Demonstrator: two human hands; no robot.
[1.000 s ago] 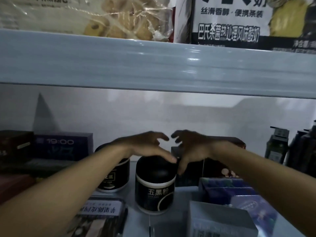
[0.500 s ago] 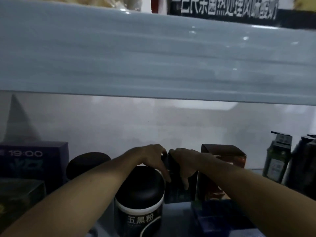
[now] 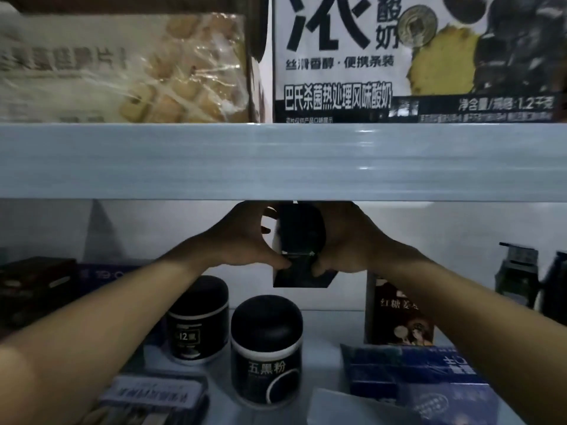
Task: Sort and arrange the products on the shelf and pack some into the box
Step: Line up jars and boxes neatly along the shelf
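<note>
You have the dark box (image 3: pixel 300 240) in the air, directly above and behind the 五黑粉 jar (image 3: pixel 266 354), with its top hidden behind the upper shelf edge (image 3: pixel 276 161). Your left hand (image 3: pixel 242 240) and right hand (image 3: pixel 352 240) each clasp one side of it. The fingers wrap the side walls and both thumbs press on the lower front face, so this is a closed two-handed hold on the box.

It looks like a small printed carton, so expect it to be light and stiff along the edges. The broad faces will probably dent if you squeeze them. The dark finish looks smooth and may slide under dry fingers.

Hold it by the two opposite side walls near the bottom corners, where the card is strongest, and avoid any top flap. One hand should be enough once it is clear of the shelf edge.

Bring it out forward over the 五黑粉 jar without dipping. The second black jar (image 3: pixel 198 320) stands just left of that jar, and a brown carton (image 3: pixel 399 314) and blue packs (image 3: pixel 429 372) crowd its right.
</note>
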